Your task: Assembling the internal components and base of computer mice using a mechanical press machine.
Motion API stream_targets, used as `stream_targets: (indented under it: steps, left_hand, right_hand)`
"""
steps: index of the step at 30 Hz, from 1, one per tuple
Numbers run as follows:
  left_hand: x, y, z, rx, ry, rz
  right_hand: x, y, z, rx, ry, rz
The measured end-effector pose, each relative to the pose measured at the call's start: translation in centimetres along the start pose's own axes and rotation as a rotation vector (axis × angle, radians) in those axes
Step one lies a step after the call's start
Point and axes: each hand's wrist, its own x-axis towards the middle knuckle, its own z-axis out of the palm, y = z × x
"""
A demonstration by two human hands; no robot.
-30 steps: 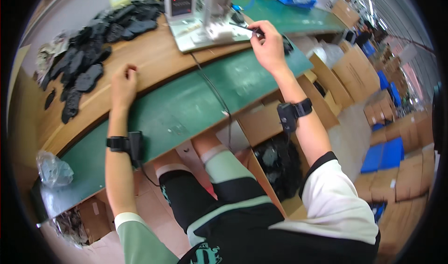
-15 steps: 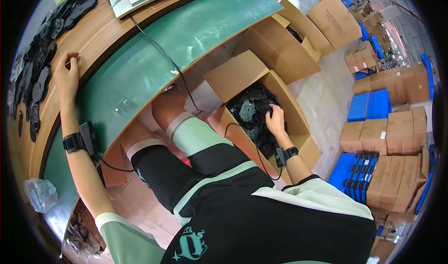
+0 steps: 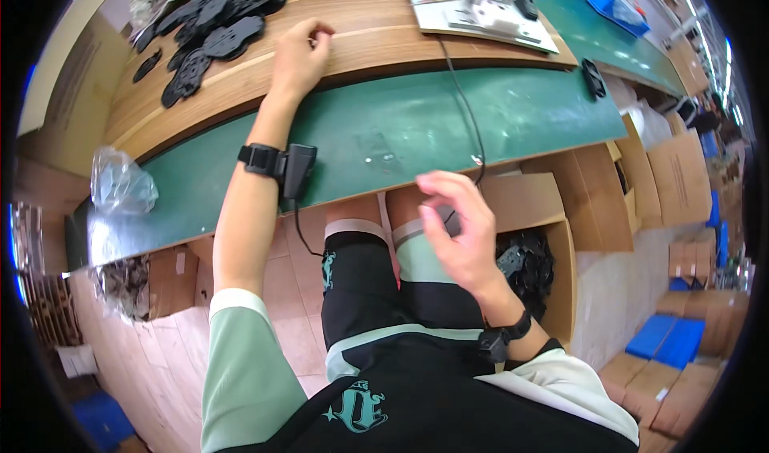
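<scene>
My left hand (image 3: 299,60) is over the wooden board, its fingers loosely curled and a gap between thumb and forefinger. I see nothing in it, though its lower fingers are hidden. Black flat sole-shaped pieces (image 3: 232,38) lie piled to the left of that hand. My right hand (image 3: 465,233) is raised over my lap by the green table's front edge, thumb and fingers apart, with nothing visible between them. Beyond its wrist stands an open cardboard box (image 3: 565,281) of black pieces (image 3: 538,265), partly hidden by my right hand and forearm.
A white-based device (image 3: 489,16) stands on the wooden board, its black cable (image 3: 465,92) crossing the green table (image 3: 400,116). A clear plastic bag (image 3: 122,182) lies at the table's left end. More cardboard boxes (image 3: 681,181) and blue crates (image 3: 665,341) stand to the right.
My right hand has lifted out of the box of black pieces and come over my lap. The view has turned left; my left hand stays over the wooden board.
</scene>
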Motion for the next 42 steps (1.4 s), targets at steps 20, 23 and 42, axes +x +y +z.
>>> stream_targets:
  steps: [20, 23, 42]
  left_hand:
    - [1.4, 0.8, -2.7, 0.074, 0.397, 0.203]
    - [1.2, 1.0, -2.8, 0.241, 0.392, 0.297]
    - [0.8, 2.7, -1.5, 0.589, 0.328, 0.562]
  right_hand:
    - [9.4, -2.1, 13.3, 0.219, -0.385, 0.409]
    - [9.9, -2.3, 12.9, 0.187, -0.376, 0.346]
    - [10.2, -3.4, 11.8, 0.146, -0.392, 0.375]
